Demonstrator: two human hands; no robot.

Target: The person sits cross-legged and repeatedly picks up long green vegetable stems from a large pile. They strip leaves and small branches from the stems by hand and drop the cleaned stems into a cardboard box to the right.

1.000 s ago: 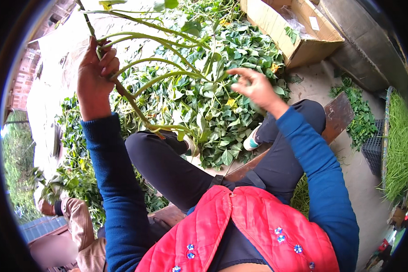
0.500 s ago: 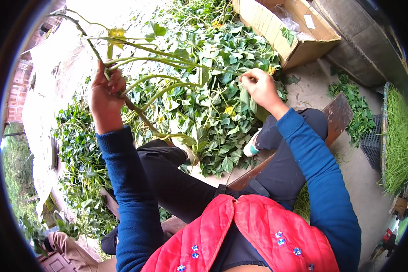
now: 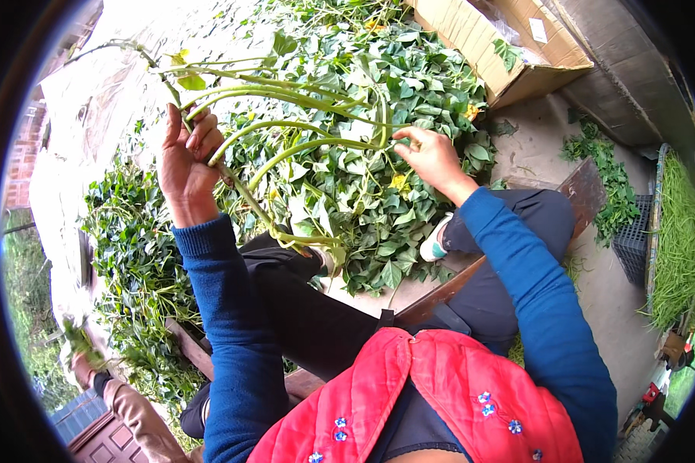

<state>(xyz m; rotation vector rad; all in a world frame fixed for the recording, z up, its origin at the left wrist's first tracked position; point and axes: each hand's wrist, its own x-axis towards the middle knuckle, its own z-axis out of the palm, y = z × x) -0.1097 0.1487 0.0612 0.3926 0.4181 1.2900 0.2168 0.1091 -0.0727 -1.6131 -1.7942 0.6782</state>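
Note:
My left hand (image 3: 191,166) is raised at the upper left, closed around the main stem of a long green vine (image 3: 243,189). Several bare, curved leaf stalks (image 3: 286,92) reach from it towards the right, and its lower end hangs above my knee. My right hand (image 3: 439,163) is at the stalks' far ends, thumb and forefinger pinched on one leaf stalk; the exact contact is partly hidden by the fingers. Beneath both hands spreads a big heap of green leaves (image 3: 394,224) with some yellow flowers.
An open cardboard box (image 3: 510,85) stands at the upper right. Along the right side are a dark plastic basket (image 3: 632,243) and a flat tray of thin green stems (image 3: 678,239). A wooden bench (image 3: 583,197) lies under my legs. Another person's sleeve (image 3: 139,420) shows at the lower left.
My right hand has moved left towards the stalks, and the leaf that hung below it no longer shows there. The vine has shifted slightly. The other person's arm has risen, with greenery at its hand.

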